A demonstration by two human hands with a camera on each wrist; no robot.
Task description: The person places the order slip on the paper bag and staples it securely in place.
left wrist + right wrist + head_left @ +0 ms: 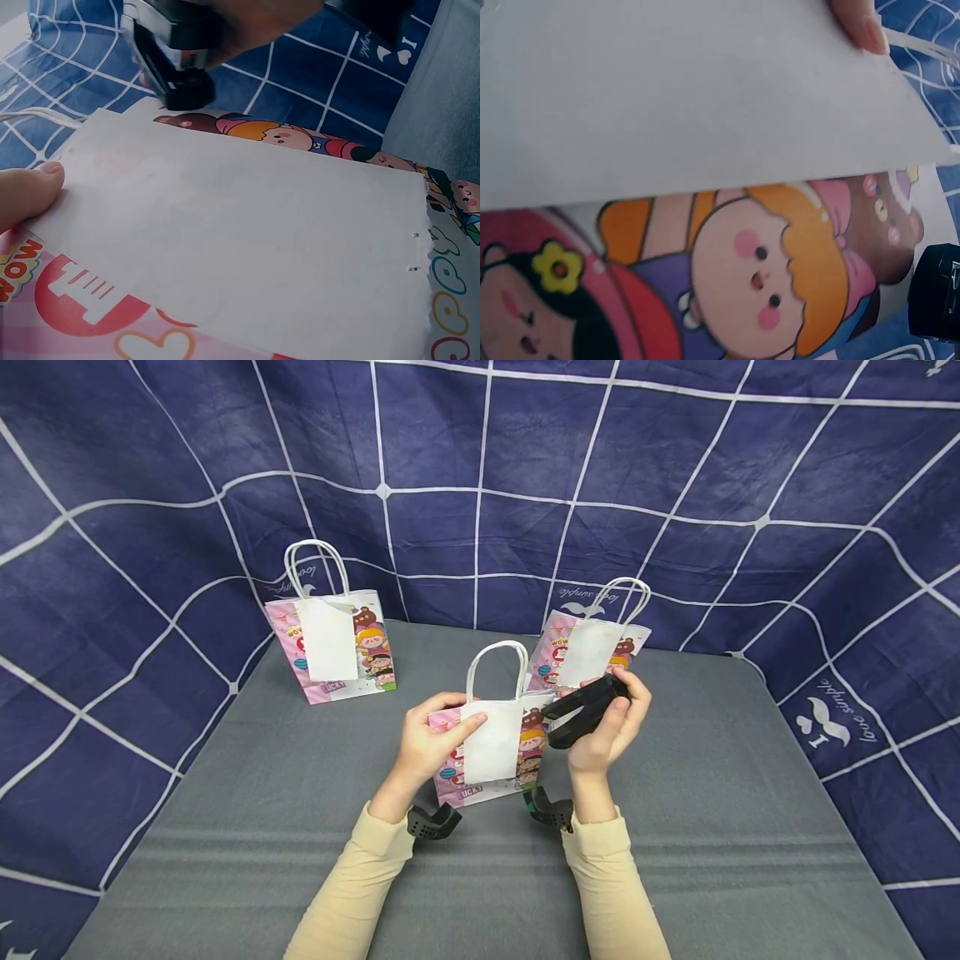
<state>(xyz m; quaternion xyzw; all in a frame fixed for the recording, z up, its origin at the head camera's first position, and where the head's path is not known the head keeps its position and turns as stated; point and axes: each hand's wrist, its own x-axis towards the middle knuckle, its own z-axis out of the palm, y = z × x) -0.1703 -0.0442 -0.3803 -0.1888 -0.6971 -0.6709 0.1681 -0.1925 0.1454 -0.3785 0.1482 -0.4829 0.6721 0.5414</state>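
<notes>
In the head view my left hand (431,745) grips a small paper gift bag (531,752) by its upper left edge, thumb in front. A blank white sheet (492,743) covers the middle of the bag's printed front, and the thumb (34,191) presses on the sheet's edge. My right hand (609,731) holds a black stapler (588,710), its jaws apart and pointing at the bag's upper right edge. In the left wrist view the stapler (176,64) hangs over the bag's top edge. Only the stapler's dark end (936,292) shows in the right wrist view.
Two similar bags with white sheets and twisted handles stand behind, one bag (375,647) at left and one bag (551,647) at right, partly hidden by the hand and stapler. A grey cloth (712,793) covers the table. Blue gridded fabric (480,443) hangs around it.
</notes>
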